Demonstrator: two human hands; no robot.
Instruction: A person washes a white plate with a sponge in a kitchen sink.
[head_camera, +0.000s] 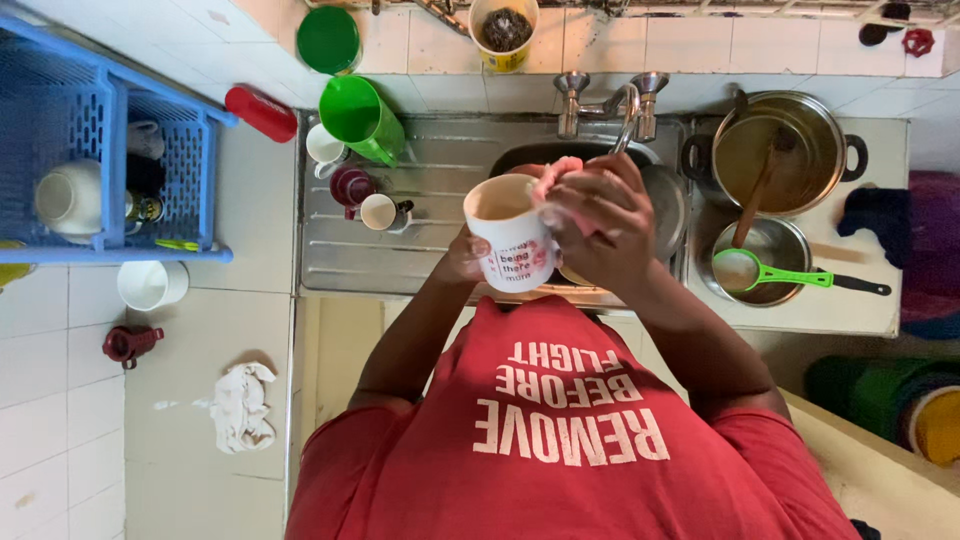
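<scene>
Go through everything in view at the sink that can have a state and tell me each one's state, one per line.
White mug: held tilted over the sink, in the left hand.
Right hand: presses a pink cloth at the mug's rim.
Green jug: lying on its side on the drainboard.
Large pot: uncovered, spoon inside.
Blue rack: holds a few dishes.
White rag: crumpled on the counter.

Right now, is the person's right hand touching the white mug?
Touching. The head view shows the right hand pressing a pink cloth against the white mug's rim, while the left hand grips the mug from the other side.
</scene>
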